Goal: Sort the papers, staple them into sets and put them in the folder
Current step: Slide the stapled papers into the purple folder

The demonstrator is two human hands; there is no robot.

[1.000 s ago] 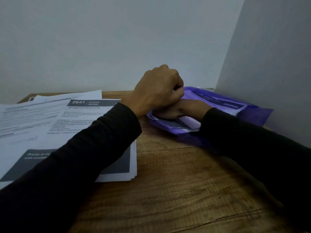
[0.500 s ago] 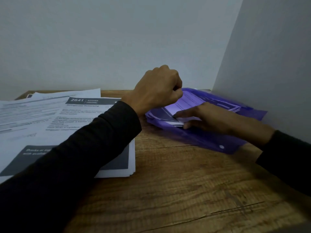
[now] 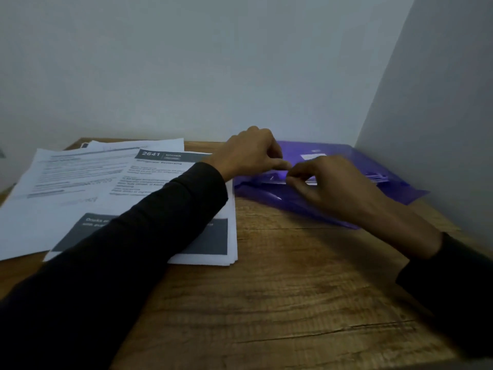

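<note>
Purple folder point(image 3: 333, 156), both hands point(image 3: 288, 169) pinching flap

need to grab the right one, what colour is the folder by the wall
Translucent purple folder, shown in the head view.

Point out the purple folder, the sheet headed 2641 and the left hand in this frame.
purple folder point(image 3: 330, 149): head view, on its top flap near the far edge.
sheet headed 2641 point(image 3: 160, 166): head view, just under its dark header bar.
left hand point(image 3: 248, 153): head view, back of the hand at the folder's opening.
</note>
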